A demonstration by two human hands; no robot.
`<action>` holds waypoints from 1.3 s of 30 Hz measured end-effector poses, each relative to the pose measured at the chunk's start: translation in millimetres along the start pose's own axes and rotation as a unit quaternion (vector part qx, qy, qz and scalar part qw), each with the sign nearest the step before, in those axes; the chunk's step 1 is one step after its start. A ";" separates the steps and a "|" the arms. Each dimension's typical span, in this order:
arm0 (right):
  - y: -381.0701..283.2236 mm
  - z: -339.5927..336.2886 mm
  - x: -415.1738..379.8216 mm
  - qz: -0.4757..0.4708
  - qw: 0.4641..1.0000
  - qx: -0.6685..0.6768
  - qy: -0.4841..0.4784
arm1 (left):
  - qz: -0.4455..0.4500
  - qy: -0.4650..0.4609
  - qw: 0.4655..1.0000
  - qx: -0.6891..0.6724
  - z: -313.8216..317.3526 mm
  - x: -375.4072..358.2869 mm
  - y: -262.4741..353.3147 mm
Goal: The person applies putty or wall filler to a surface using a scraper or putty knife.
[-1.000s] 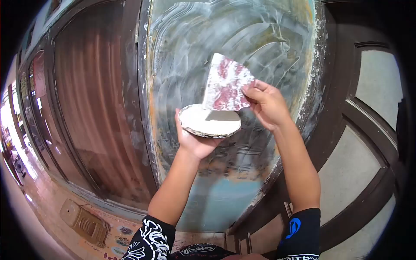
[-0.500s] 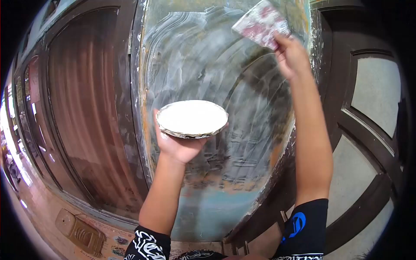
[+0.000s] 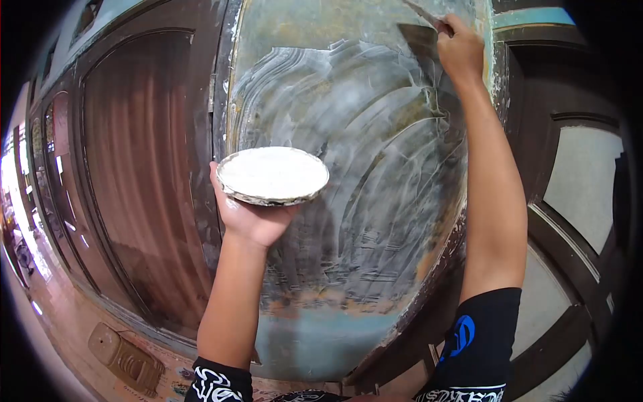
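My left hand (image 3: 254, 218) is closed under a shallow round dish (image 3: 268, 200) and holds it up in front of the wall. White putty (image 3: 273, 171) fills the dish to its smeared rim. High at the upper right, my right hand (image 3: 462, 53) grips a thin flat putty scraper (image 3: 423, 13), seen nearly edge-on against the wall. A dark shadow falls just below the scraper. Streaky, curved white smears cover much of the grey-green wall panel (image 3: 375, 161), while its top strip shows older, patchy paint.
A dark wooden frame with a reddish-brown panel (image 3: 137, 174) stands on the left. To the right is a dark brown door (image 3: 569, 221) with pale panels. A brown moulded object (image 3: 126, 358) lies on the floor at lower left.
My right hand has moved slightly up and turned the scraper from face-on to nearly edge-on at the wall. The dish in my left hand has shifted left in view.
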State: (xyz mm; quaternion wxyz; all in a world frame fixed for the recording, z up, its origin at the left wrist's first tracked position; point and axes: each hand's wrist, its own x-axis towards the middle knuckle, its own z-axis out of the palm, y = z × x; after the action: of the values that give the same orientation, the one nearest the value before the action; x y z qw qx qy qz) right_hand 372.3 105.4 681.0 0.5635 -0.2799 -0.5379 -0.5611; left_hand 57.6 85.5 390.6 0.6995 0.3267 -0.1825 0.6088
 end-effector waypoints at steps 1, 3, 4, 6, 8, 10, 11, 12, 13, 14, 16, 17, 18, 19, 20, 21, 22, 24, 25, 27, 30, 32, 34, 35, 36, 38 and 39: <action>-3.8 5.4 -2.6 0.011 1.000 0.020 -0.021 | 0.003 0.048 0.999 0.006 0.8 -3.1 0.2; -13.5 12.9 -6.6 -0.023 0.999 -0.019 -0.020 | 0.004 0.050 0.999 0.001 -8.9 -5.6 2.7; -17.9 15.2 -6.5 -0.056 0.996 -0.062 -0.016 | 0.002 0.049 0.999 -0.002 -11.8 -5.1 4.4; -18.8 23.5 -9.8 -0.045 0.998 -0.033 -0.027 | 0.003 0.031 0.999 -0.009 -12.8 -5.7 8.5; -19.6 33.1 -15.7 -0.078 0.994 -0.051 -0.054 | 0.011 -0.001 1.000 0.005 -14.1 -7.8 12.6; -19.3 40.7 -21.6 -0.090 0.992 -0.054 -0.069 | 0.015 0.001 1.000 0.001 -13.0 -9.6 17.5; -17.4 42.9 -24.8 -0.109 0.989 -0.055 -0.081 | 0.018 -0.001 1.000 -0.003 -12.5 -9.8 19.5; -17.9 43.1 -29.0 -0.127 0.986 -0.056 -0.095 | 0.020 -0.002 1.000 -0.007 -13.9 -10.5 20.5; -19.3 41.5 -29.7 -0.107 0.980 -0.085 -0.147 | 0.031 0.014 0.999 0.013 -16.8 -11.6 21.4; -17.5 43.6 -30.3 -0.108 0.979 -0.085 -0.148 | 0.031 0.015 0.999 0.012 -19.7 -10.4 22.5; -13.8 46.1 -34.2 -0.118 0.977 -0.074 -0.159 | 0.034 0.020 0.999 0.020 -26.2 -9.5 23.9; -11.5 46.5 -35.2 -0.118 0.977 -0.075 -0.159 | 0.034 0.019 0.999 0.020 -30.3 -8.4 25.3; -14.6 41.6 -36.2 -0.126 0.975 -0.079 -0.167 | 0.035 0.011 0.999 0.014 -35.6 -7.9 26.2; -18.3 36.4 -38.0 -0.134 0.972 -0.082 -0.175 | 0.037 0.002 0.999 0.009 -40.1 -7.1 26.3; -22.0 31.8 -41.7 -0.133 0.972 -0.084 -0.176 | 0.035 0.003 0.999 0.009 -43.2 -6.2 26.3; -26.0 26.7 -46.7 -0.130 0.972 -0.076 -0.181 | 0.041 0.014 0.999 0.011 -46.0 -5.8 26.1; -28.4 22.5 -51.5 -0.127 0.972 -0.069 -0.186 | 0.048 0.026 0.998 0.013 -47.8 -5.7 25.6; -24.1 16.1 -66.2 -0.131 0.969 -0.051 -0.201 | 0.042 0.015 0.999 -0.006 -49.4 -8.0 25.3; -23.8 11.6 -75.3 -0.145 0.970 -0.033 -0.195 | 0.037 0.016 0.999 -0.003 -52.2 -9.4 26.3; -22.2 4.7 -84.2 -0.156 0.971 0.015 -0.182 | 0.029 0.005 1.000 0.002 -57.9 -8.2 28.0; -19.4 -13.4 -68.5 -0.132 0.968 0.017 -0.214 | -0.003 0.043 0.999 0.022 -52.3 -11.9 28.3; -29.6 -20.8 -52.1 -0.079 0.977 0.016 -0.195 | 0.010 0.034 0.999 0.016 -48.9 -9.1 25.0; -23.1 -7.0 -31.6 -0.066 0.993 -0.034 -0.088 | 0.036 0.025 0.999 0.003 -47.0 -7.7 20.2; -23.1 0.7 -25.9 -0.058 0.993 -0.066 -0.084 | 0.030 0.037 0.999 -0.012 -46.0 -6.8 19.5; -20.6 9.7 -19.7 -0.059 0.993 -0.066 -0.083 | 0.031 0.036 0.999 -0.012 -43.3 -6.7 18.1; -14.6 27.3 -16.4 -0.067 0.991 -0.047 -0.110 | -0.009 0.076 0.997 0.011 -37.6 -6.5 15.5; -20.6 28.5 -22.3 -0.078 0.987 -0.055 -0.130 | -0.015 0.040 0.999 0.013 -38.8 -6.0 15.4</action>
State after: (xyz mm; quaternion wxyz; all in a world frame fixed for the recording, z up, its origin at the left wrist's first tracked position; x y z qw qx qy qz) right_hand 349.4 134.6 662.1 0.4271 -0.3383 -0.5948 -0.5911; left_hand 36.0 108.1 362.4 0.7109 0.3136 -0.1412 0.6134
